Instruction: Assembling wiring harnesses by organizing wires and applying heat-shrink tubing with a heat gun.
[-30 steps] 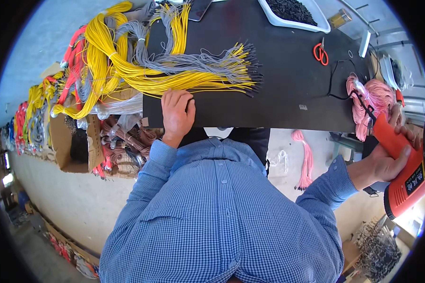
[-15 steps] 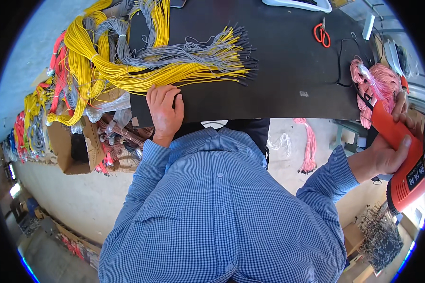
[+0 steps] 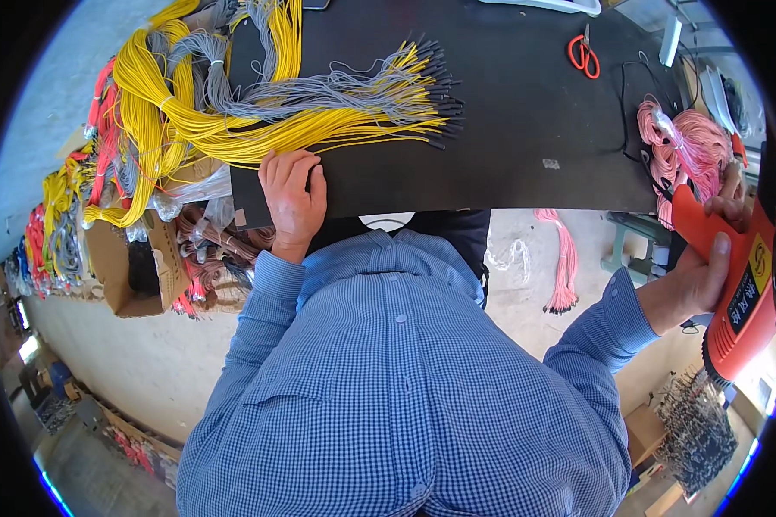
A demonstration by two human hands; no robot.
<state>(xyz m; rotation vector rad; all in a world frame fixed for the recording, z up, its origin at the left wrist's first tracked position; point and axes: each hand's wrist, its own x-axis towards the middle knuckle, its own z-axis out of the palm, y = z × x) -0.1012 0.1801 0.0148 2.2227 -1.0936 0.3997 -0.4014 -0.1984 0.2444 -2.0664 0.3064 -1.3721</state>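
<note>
At the right rim my right hand is wrapped round the handle of a red heat gun. Its body hangs past the table's right front corner, with its vented dark end pointing down. My left hand rests on the table's front edge, fingers laid on the surface and thumb apart, holding nothing. Just beyond its fingertips lies a thick bundle of yellow wires. Grey wires run alongside, and both fan out to the right into black tube-covered ends.
Red-handled scissors lie on the black table, far right. Coiled pink wires and a black cord sit at its right end. A cardboard box stands left, below hanging wires. A pink bundle is in front of the table.
The heat gun has turned slightly in my right hand, so more of its labelled side shows. My left hand stays at the table edge; the whole view has shifted a little.
</note>
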